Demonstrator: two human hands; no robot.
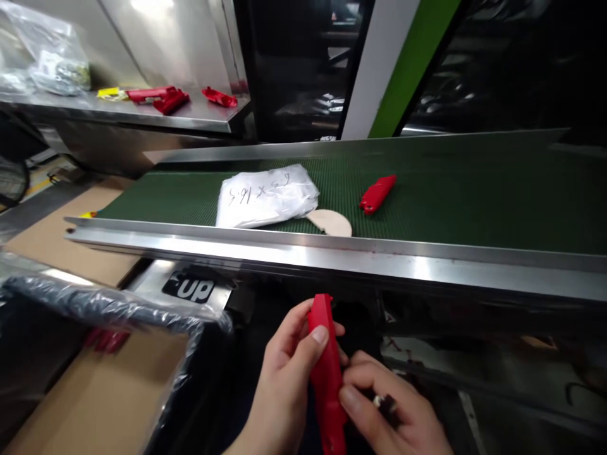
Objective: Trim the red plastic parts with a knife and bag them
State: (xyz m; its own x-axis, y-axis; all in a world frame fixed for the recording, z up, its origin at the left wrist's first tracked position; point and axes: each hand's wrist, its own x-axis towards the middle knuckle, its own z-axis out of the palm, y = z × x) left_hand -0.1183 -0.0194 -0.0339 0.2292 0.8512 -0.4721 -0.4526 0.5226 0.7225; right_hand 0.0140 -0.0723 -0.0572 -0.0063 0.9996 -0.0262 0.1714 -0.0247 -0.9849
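Note:
A long red plastic part (326, 373) is held upright below the conveyor's steel rail. My left hand (284, 373) grips it from the left, thumb across its face. From the right, my right hand (389, 404) pinches its lower half, and a small dark object shows between those fingers. On the green conveyor belt (474, 196) lie another red plastic part (377, 193), a white plastic bag (265, 196) with handwriting on it, and a beige disc (331, 222).
A cardboard box lined with a plastic bag (109, 379) stands at lower left. Several red parts (161, 98) lie on a steel table (208, 117) at the back left, beside clear bags (47, 60). The steel rail (332, 249) runs across in front.

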